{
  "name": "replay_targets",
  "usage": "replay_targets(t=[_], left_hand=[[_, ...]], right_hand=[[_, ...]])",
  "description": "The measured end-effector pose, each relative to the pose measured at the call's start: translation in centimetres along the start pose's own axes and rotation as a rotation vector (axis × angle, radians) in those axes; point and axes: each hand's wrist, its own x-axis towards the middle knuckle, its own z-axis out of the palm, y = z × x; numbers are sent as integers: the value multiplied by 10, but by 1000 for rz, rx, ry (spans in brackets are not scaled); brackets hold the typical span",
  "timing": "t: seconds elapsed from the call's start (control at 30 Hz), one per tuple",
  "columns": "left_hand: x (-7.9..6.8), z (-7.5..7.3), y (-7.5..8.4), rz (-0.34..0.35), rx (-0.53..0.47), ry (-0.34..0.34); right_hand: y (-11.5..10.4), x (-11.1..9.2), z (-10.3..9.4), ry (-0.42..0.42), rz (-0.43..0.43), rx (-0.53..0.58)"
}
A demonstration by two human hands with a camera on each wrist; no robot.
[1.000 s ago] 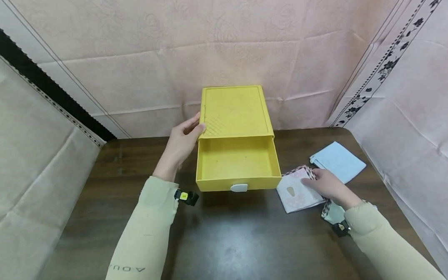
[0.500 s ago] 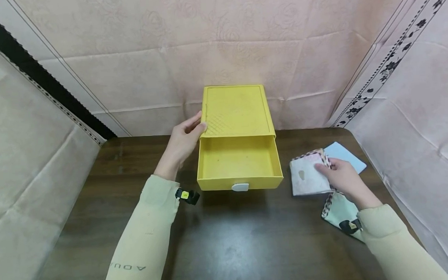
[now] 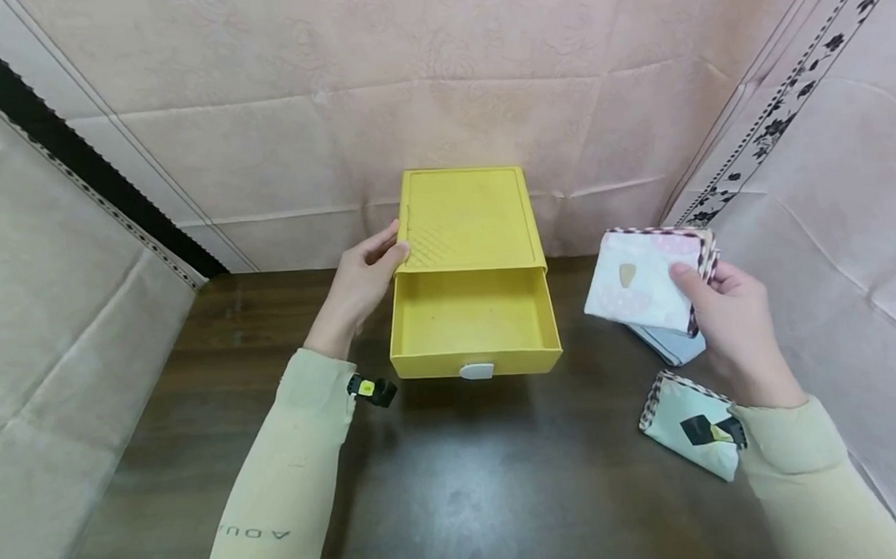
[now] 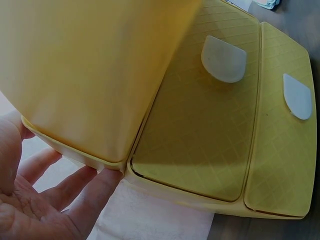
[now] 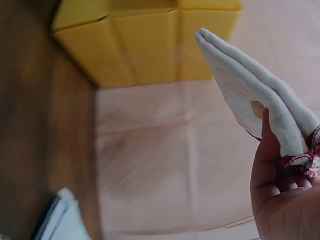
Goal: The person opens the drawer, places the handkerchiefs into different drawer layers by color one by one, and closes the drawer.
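Note:
A yellow drawer unit (image 3: pixel 464 220) stands at the table's back edge, its top drawer (image 3: pixel 474 324) pulled out and bare inside. My left hand (image 3: pixel 362 287) is at the unit's left side, thumb near the top edge; fingertips (image 4: pixel 107 177) touch the side in the left wrist view. My right hand (image 3: pixel 738 317) pinches a folded white towel (image 3: pixel 639 284) with a checked trim, thumb on its face, raised over the table. Partly covered behind it is a folded blue towel (image 3: pixel 672 345). A folded mint towel (image 3: pixel 687 427) lies near the right wrist.
Two closed lower drawers with white handles (image 4: pixel 225 60) show in the left wrist view. Pale cloth hangings (image 3: pixel 321 135) enclose the brown table (image 3: pixel 457 479) at the back and both sides. A small black camera (image 3: pixel 374 391) sits at the left wrist.
My right hand has lifted the white towel off the table, moving it right and back, over the blue one. The mint towel is now more exposed. My left hand stays on the unit.

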Motion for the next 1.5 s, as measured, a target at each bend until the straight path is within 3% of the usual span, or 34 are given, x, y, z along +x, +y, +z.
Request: replay_targets(t=[0.2, 0.33, 0.47, 0.83, 0.97, 1.1, 1.33, 1.5], left_hand=[[2, -3, -1, 6, 4, 8], [2, -5, -2, 7, 3, 12], [2, -5, -2, 7, -12, 2], [3, -3, -3, 5, -31, 7], [4, 0, -3, 8, -44, 14], [3, 1, -2, -9, -33, 16], [2, 0, 0, -17, -33, 18], [3, 1, -1, -5, -46, 21]], right_hand=[[-24, -6, 25, 13, -85, 138], [-32, -11, 51, -44, -150, 191], [-35, -17, 76, -106, -157, 180], [-34, -34, 153, -307, -121, 19], [-29, -39, 170, -386, -87, -158], [-24, -39, 177, -442, -30, -356], [-23, -38, 178, -472, 2, -458], [-26, -39, 174, -465, -23, -601]])
